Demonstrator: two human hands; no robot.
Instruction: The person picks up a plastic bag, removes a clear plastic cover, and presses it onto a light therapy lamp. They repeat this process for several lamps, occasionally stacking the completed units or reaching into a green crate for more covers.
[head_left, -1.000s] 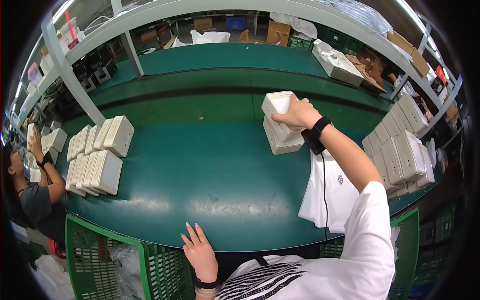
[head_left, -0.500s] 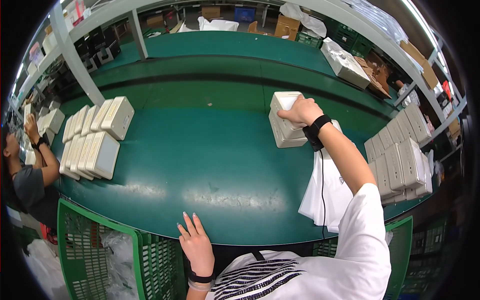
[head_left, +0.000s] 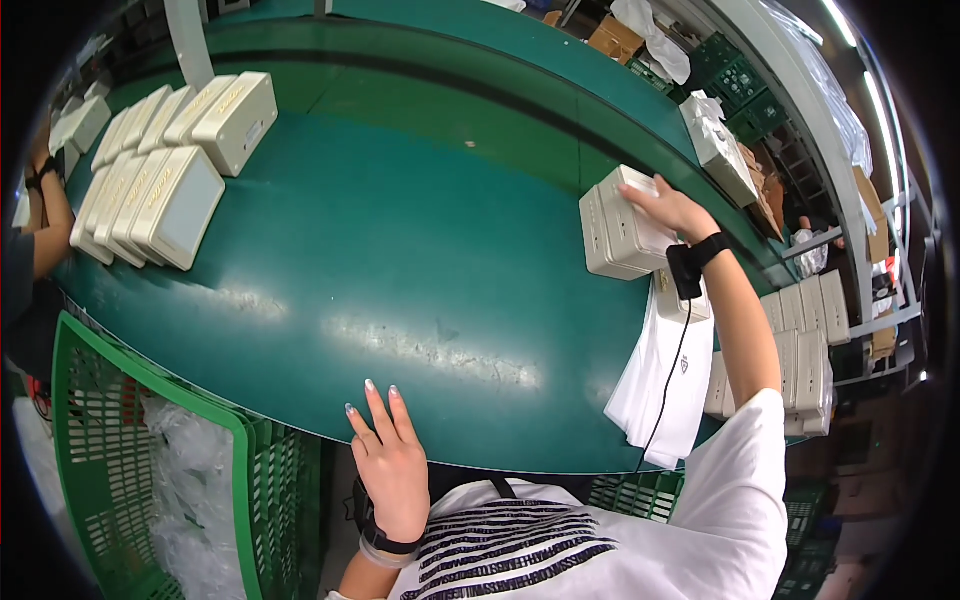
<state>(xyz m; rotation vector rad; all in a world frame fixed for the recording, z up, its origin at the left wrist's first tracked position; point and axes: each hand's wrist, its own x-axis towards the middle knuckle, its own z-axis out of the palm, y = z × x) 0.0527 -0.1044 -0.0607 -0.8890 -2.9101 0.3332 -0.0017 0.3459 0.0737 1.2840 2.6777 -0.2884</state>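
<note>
My right hand (head_left: 668, 205) lies on top of two cream boxes (head_left: 622, 235) that stand side by side on the green table (head_left: 400, 250). The fingers are spread flat over the upper edges of the boxes, pressing on them from above; I cannot tell if the thumb closes around the far side. The boxes are at the right part of the table, just beside a pile of white sheets (head_left: 665, 385) that hangs over the table edge. On my right wrist there is a black band (head_left: 690, 265) with a thin cable going down.

My left hand (head_left: 388, 455) is open and holds nothing. It rests flat at the near edge of the table, fingers pointing forward.

At the far left, more cream boxes stand in rows (head_left: 165, 165). A green basket (head_left: 150, 480) with clear plastic bags is below the table, to my left.
</note>
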